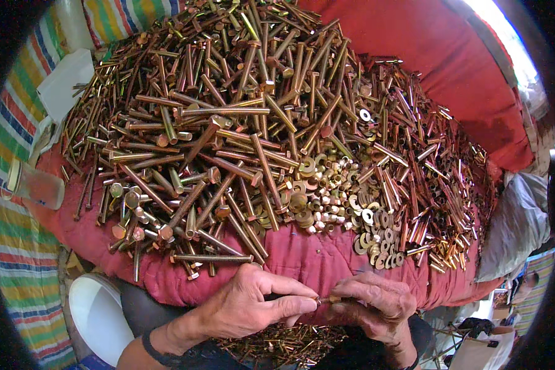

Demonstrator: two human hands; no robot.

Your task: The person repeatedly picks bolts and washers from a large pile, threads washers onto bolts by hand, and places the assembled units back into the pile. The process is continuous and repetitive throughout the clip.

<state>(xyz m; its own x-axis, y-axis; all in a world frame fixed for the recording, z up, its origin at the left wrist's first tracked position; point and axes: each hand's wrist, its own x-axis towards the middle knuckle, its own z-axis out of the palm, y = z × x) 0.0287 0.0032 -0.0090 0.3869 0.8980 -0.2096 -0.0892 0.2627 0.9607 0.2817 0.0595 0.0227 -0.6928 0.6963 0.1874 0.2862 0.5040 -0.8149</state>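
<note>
Pinching one small threaded piece [331, 300], left hand [256, 300] and right hand [376, 303] both clamp it by fingertips. Loose pinch could drop it among fasteners [277, 345] below them.

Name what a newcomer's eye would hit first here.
Probably the heap of long, brassy metal bolts across the red quilted cloth. Next, the flat round metal washers right of centre, then the left hand and right hand at lower centre, pinching a small golden metal piece.

- At my nine o'clock, a clear container [41, 187]
- At my eight, a white basin [97, 317]
- At three, a grey plastic bag [515, 223]
- From eight to eleven, striped sheeting [20, 246]
</note>
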